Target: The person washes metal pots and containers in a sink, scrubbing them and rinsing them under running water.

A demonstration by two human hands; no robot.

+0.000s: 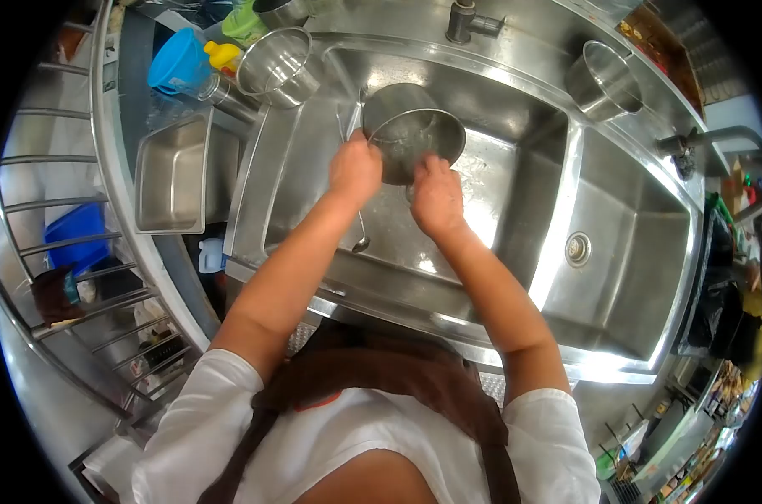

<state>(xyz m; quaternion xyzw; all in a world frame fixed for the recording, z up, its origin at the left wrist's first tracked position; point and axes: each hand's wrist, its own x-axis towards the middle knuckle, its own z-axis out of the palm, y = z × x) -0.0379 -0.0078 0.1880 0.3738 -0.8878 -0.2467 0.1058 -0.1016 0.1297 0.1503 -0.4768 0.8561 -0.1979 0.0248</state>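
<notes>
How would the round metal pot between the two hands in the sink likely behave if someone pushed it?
The pot would likely feel stiff, as its metal rim holds a round shape. Tilted and curved-sided, it might roll or slide across the smooth sink. Its shiny wall may be slippery.

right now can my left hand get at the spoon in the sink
Probably yes: the spoon lies close to the left hand, with nothing over its bowl. That hand grips the rim of the pot, so it would likely have to let go first.
</notes>
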